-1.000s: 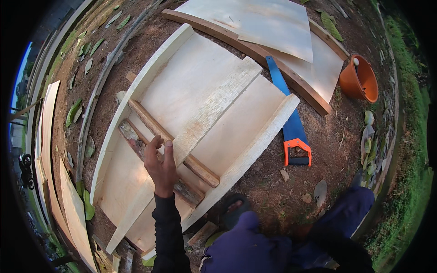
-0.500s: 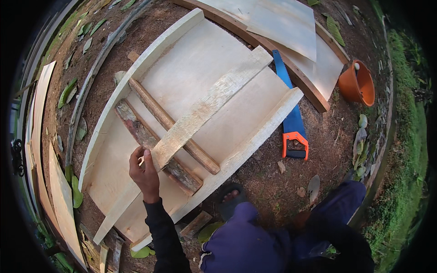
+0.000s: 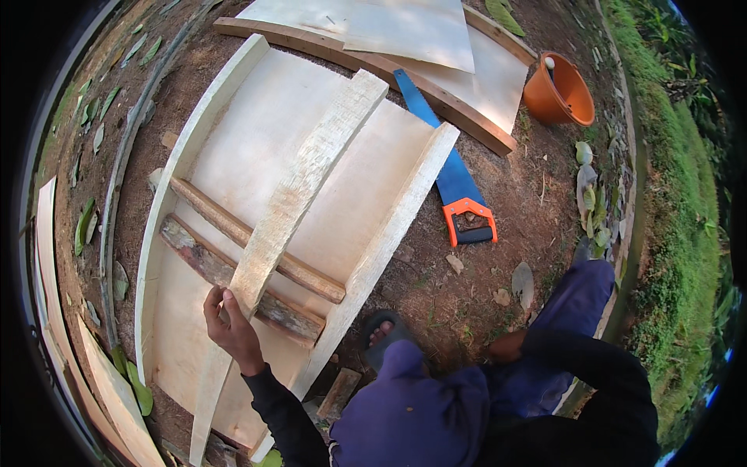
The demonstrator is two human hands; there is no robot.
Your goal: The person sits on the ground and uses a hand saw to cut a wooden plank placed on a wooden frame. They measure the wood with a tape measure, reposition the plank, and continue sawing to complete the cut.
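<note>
My left hand (image 3: 233, 331) is closed at the near end of a rough, pale wooden plank (image 3: 307, 179), thumb and fingertips at its edge. The plank lies lengthwise over a pale wooden frame with a flat panel bottom (image 3: 257, 117). Beneath it, a smooth round stick (image 3: 222, 214) and a bark-covered split log (image 3: 194, 253) lie crosswise. Beside my bent knee, my right hand (image 3: 507, 346) shows only in part, its fingers hidden.
A handsaw (image 3: 457, 179) with blue blade and orange-black handle lies right of the frame. Beyond are a wood-edged panel (image 3: 498, 86), a loose sheet (image 3: 408, 31) and an orange bucket (image 3: 560, 89). Long wood strips (image 3: 58, 311) lie at left. My sandalled foot (image 3: 383, 333) is beside the frame.
The view has shifted, so the frame, saw and bucket sit further left in the picture. My left hand stays at the plank's near end. More of my right arm shows.
</note>
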